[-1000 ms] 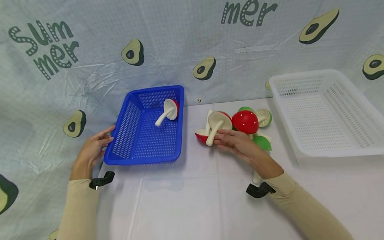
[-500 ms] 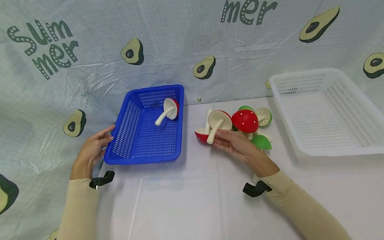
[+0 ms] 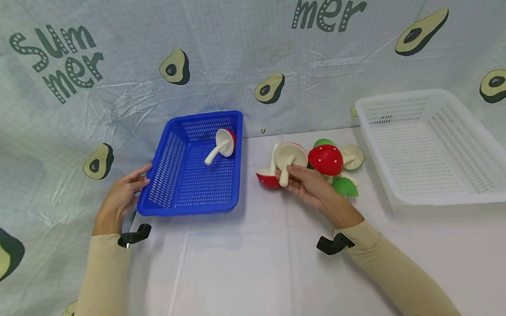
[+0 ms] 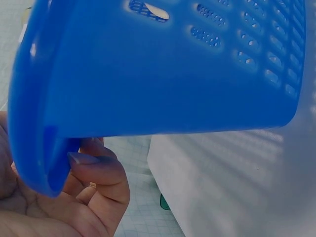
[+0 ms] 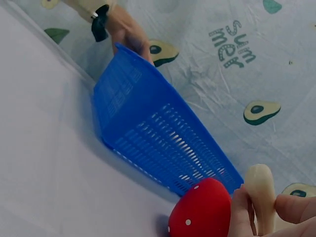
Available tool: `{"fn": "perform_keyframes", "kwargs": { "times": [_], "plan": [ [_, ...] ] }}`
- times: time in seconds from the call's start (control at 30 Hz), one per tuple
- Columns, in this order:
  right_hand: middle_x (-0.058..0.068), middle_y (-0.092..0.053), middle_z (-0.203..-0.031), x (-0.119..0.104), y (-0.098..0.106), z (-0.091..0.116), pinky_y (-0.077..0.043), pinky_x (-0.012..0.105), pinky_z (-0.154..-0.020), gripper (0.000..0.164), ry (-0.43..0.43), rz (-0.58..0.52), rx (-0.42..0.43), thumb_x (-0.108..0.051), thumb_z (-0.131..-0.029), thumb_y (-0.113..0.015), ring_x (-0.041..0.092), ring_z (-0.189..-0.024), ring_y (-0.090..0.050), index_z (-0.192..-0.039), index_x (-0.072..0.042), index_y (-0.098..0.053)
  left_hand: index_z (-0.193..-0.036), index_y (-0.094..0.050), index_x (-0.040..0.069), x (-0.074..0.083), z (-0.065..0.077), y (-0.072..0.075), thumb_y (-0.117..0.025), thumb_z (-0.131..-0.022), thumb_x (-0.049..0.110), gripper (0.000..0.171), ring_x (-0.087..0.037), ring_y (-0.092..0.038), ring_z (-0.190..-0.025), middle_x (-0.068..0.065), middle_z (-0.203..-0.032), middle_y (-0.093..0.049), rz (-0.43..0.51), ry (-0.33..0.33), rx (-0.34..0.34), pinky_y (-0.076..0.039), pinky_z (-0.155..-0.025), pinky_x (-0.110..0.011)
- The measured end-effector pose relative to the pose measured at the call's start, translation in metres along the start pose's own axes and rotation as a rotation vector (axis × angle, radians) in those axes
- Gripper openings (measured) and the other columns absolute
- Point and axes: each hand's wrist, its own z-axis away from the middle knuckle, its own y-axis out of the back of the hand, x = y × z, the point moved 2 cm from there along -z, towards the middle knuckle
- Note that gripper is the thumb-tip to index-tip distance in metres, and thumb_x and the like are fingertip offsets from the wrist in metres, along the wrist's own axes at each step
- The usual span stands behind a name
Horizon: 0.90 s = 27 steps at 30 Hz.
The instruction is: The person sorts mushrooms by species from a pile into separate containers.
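Observation:
At the left, my left hand grips the outer rim of a blue basket; the left wrist view shows its fingers curled under that rim. One red-capped toy mushroom lies inside, underside up. My right hand pinches the white stem of another toy mushroom, thumb on one side and fingers on the other. Its pale underside faces up. In the right wrist view the pinched stem stands beside a red cap with white dots.
Around my right hand lie a red mushroom, a dotted red one, a green one and a pale-bottomed one. A white basket stands at the right. A printed avocado sheet hangs behind the white table.
My right hand has shifted slightly left and away from me, and its thumb now crosses the mushroom's stem. The dotted red and pale-bottomed mushrooms have moved slightly right. My left hand stays put.

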Motion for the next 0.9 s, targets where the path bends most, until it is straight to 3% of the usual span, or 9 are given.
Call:
{"fn": "perform_keyframes", "kwargs": {
  "times": [0.47, 0.73, 0.9],
  "plan": [
    [0.021, -0.037, -0.157, -0.011, -0.010, -0.001, -0.059, 0.029, -0.089, 0.055, 0.043, 0.127, -0.034, -0.010, -0.106, -0.052, 0.018, -0.111, -0.066, -0.158, -0.005, -0.034, -0.157, -0.041, 0.021, 0.002, 0.001, -0.001, -0.058, -0.104, 0.014, 0.057, -0.012, -0.052, -0.094, 0.001, -0.114, -0.049, 0.041, 0.008, -0.021, -0.051, -0.069, -0.020],
    [0.020, -0.039, -0.158, -0.021, -0.016, 0.000, -0.058, 0.029, -0.091, 0.055, 0.057, 0.244, -0.045, -0.012, -0.106, -0.054, 0.032, -0.139, -0.048, -0.158, -0.007, -0.036, -0.157, -0.040, 0.020, 0.001, 0.002, -0.001, -0.058, -0.104, 0.014, 0.057, -0.012, -0.052, -0.094, 0.001, -0.113, -0.049, 0.017, -0.001, -0.019, -0.052, -0.069, -0.020],
    [0.023, -0.043, -0.155, -0.025, -0.019, -0.001, -0.058, 0.030, -0.092, 0.054, 0.106, 0.295, -0.075, -0.009, -0.105, -0.056, 0.023, -0.125, -0.061, -0.156, -0.002, -0.038, -0.157, -0.040, 0.020, 0.001, 0.002, -0.001, -0.058, -0.104, 0.015, 0.056, -0.012, -0.052, -0.094, 0.001, -0.113, -0.048, -0.001, -0.003, -0.013, -0.052, -0.069, -0.020]
  ]
}}
